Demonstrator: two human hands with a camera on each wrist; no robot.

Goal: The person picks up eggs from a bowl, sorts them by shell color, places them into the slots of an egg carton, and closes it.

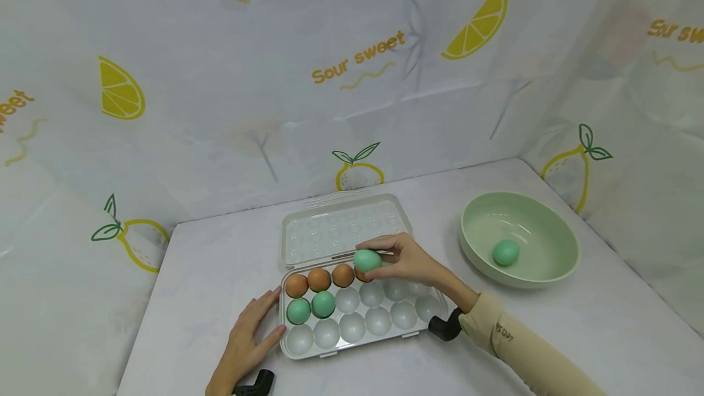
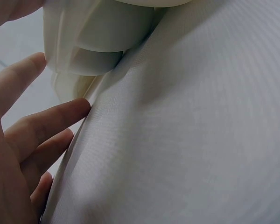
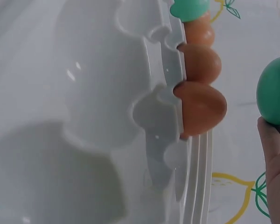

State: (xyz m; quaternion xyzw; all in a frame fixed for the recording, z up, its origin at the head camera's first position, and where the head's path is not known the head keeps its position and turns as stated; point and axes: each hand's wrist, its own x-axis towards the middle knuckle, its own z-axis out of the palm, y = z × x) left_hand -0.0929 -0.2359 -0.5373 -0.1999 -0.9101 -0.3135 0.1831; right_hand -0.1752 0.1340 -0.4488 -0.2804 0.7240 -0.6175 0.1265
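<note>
The tray (image 1: 357, 340) is translucent white, and so is its open lid (image 1: 343, 228). Along the tray's far edge sit brown eggs (image 1: 319, 279); in the row nearer its middle, by the left edge, sit two green eggs (image 1: 310, 308). The egg (image 1: 366, 260) in the right hand (image 1: 409, 260) is the same mint green. The bowl (image 1: 550, 261) near the table's right edge is pale green, with another green egg (image 1: 505, 252) inside. The table (image 1: 577, 335) is plain white. The backdrop (image 1: 275, 78) is white with yellow lemons, green leaves and yellow "Sour sweet" lettering. The right sleeve (image 1: 528, 353) is beige.
</note>
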